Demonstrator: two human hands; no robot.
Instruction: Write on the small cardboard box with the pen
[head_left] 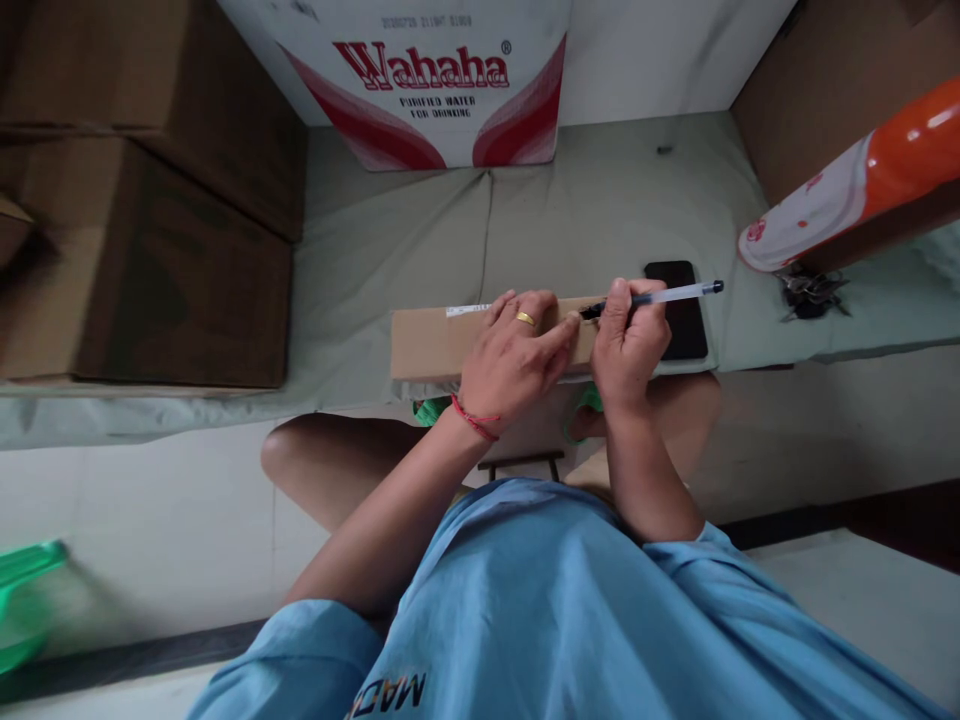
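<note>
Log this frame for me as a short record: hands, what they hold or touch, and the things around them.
Left hand: laid on the narrow cardboard box; left hand, narrow cardboard box
Right hand: grips a pen; right hand, pen
Pen tip: at the box, beside a left fingertip; exact contact unclear
Right of box: black phone-like slab
Beyond box: Wahaha carton
Far left: stacked brown boxes
Far right: orange-and-white cylinder

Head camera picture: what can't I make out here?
All in the head view:
Pen: middle hidden by the right hand.
Slim box: partly covered by the left hand.
Label: print too small.
Black phone: left side behind the right hand.
Orange can: cut off by right edge.
</note>
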